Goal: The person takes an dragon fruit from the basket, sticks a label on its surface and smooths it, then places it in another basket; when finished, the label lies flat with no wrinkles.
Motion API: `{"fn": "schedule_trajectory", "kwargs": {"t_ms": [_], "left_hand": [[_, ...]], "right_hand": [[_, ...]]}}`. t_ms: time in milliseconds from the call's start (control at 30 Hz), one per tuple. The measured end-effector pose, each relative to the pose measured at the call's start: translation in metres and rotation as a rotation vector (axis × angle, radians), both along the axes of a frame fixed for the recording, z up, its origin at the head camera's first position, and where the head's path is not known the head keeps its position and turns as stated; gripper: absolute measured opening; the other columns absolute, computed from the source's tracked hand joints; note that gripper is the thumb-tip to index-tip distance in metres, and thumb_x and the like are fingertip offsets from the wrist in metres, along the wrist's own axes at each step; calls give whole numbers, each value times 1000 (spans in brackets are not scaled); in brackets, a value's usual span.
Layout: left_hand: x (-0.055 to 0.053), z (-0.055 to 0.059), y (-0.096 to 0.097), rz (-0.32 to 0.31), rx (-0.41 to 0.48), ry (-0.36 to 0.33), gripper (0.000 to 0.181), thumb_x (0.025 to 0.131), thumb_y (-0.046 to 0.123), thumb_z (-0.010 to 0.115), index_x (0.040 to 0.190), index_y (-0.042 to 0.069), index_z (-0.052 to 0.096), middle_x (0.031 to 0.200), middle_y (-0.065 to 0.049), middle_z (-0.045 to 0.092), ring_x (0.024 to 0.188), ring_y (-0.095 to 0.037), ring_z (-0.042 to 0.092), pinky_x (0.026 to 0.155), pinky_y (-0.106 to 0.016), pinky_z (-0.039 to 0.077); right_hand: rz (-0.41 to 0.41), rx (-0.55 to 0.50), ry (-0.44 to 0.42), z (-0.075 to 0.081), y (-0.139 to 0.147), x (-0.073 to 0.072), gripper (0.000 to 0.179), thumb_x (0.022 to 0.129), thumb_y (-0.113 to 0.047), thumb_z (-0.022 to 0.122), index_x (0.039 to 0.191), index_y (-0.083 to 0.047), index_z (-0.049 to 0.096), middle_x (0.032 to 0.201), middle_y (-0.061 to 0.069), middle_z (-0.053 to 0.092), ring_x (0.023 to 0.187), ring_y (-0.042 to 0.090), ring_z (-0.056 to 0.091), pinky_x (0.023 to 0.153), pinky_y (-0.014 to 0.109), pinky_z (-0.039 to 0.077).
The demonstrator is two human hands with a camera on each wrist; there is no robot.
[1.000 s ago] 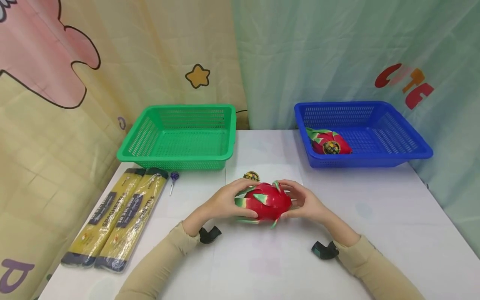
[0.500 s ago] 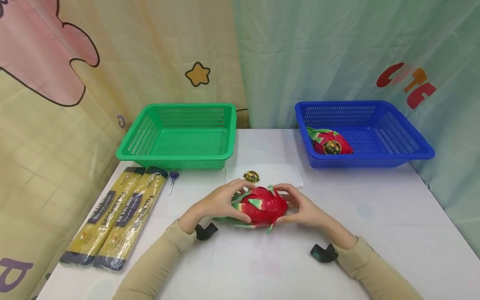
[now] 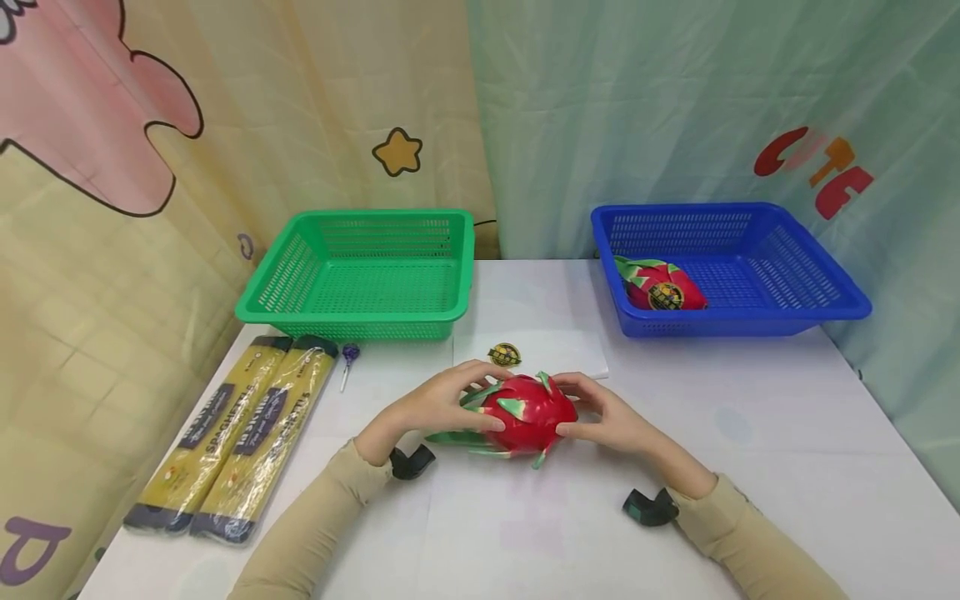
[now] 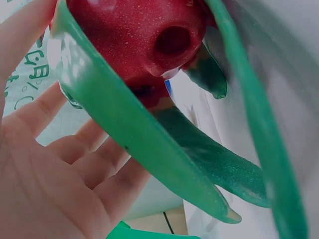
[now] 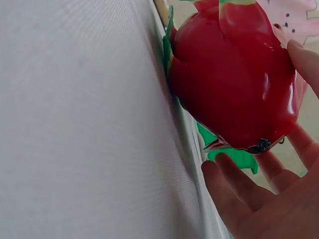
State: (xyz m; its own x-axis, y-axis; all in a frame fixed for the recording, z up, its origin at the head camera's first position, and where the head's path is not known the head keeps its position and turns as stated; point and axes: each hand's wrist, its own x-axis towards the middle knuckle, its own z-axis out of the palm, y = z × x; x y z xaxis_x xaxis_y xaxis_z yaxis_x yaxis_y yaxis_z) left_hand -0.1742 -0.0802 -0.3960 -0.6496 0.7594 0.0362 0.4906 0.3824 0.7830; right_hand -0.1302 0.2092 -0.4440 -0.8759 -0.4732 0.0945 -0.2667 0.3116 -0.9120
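A glossy red dragon fruit (image 3: 529, 410) with green-tipped scales lies on its side at the middle of the white table. From the left, my left hand (image 3: 441, 406) holds its leafy end, thumb in front and fingers behind. In the left wrist view, long green scales (image 4: 134, 124) cross in front of the fingers. At the rounded end, my right hand (image 3: 611, 417) holds the fruit with thumb in front and fingers partly hidden behind; the right wrist view shows the thumb against the red skin (image 5: 234, 74). A round black-and-gold sticker (image 3: 505, 354) lies just behind the fruit.
A green basket (image 3: 352, 318) stands at the back left. The blue basket (image 3: 738, 315) at the back right holds another dragon fruit (image 3: 660, 285) bearing a similar sticker. Two spaghetti packs (image 3: 232, 442) and a purple lollipop (image 3: 349, 353) lie along the left side.
Both hands have brought the dragon fruit slightly left and toward me, uncovering more of the sticker. In the last half second the fruit stays put while both thumbs shift up a little.
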Motion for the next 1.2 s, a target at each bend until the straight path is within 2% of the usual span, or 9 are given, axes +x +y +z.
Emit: {"fn": "schedule_trajectory", "kwargs": {"t_ms": [200,300,400,467,600,733,900,1067,1200], "left_hand": [[1,2,0,10,-19,-14,60,78,40,75,130,27,51,120,14,51,106,-7,49,83,-29,49],[-1,2,-3,-17,-11,-14,59,80,38,74,132,24,50,124,11,51,110,-9,49,86,-31,48],[-9,1,-8,-33,52,-21,51,86,31,69,131,15,52,127,1,53,112,-14,52,91,-35,46],[-17,-3,-13,-21,122,-43,42,90,23,64,128,7,54,126,-9,55,110,-19,54,92,-38,45],[-30,-11,-21,65,226,-137,30,95,14,57,120,-2,58,120,-18,58,108,-24,57,91,-38,46],[-38,-19,-24,141,267,-230,31,94,14,57,120,-4,57,118,-16,59,108,-26,57,88,-39,48],[-43,-28,-27,207,251,-259,33,94,16,58,120,-4,57,117,-14,61,106,-23,58,85,-33,48],[-45,-37,-29,216,240,-280,35,94,15,58,122,-5,55,117,-18,60,105,-26,58,85,-34,49],[-46,-41,-30,222,233,-300,36,94,14,58,123,-7,53,116,-21,59,105,-31,58,87,-38,48]], "right_hand": [[-4,5,-25,2,1,0,55,84,-18,70,134,-16,45,133,11,48,121,37,47,94,53,42],[-4,-7,-42,4,1,0,49,90,-18,62,135,-14,44,135,13,47,122,37,46,94,48,44],[3,-58,-33,7,4,-5,39,98,-16,49,135,-5,43,134,17,48,119,35,50,93,41,46],[3,-101,-26,10,8,-10,36,100,-14,43,132,1,44,130,19,50,115,31,54,92,37,47],[-31,-106,-9,17,18,-21,33,98,-12,49,125,8,49,120,25,55,105,22,61,88,30,49],[-64,-77,5,22,23,-36,33,96,-11,54,121,10,51,115,27,58,101,20,62,85,26,50],[-55,-52,-40,26,13,-62,36,95,-15,56,122,9,52,117,26,58,100,25,63,84,32,51],[-23,-9,-84,25,-5,-88,36,94,-16,57,122,7,54,117,21,59,99,26,63,84,42,51],[-19,42,-97,19,-17,-104,36,92,-17,61,121,4,57,117,18,60,95,24,63,80,40,53]]}}
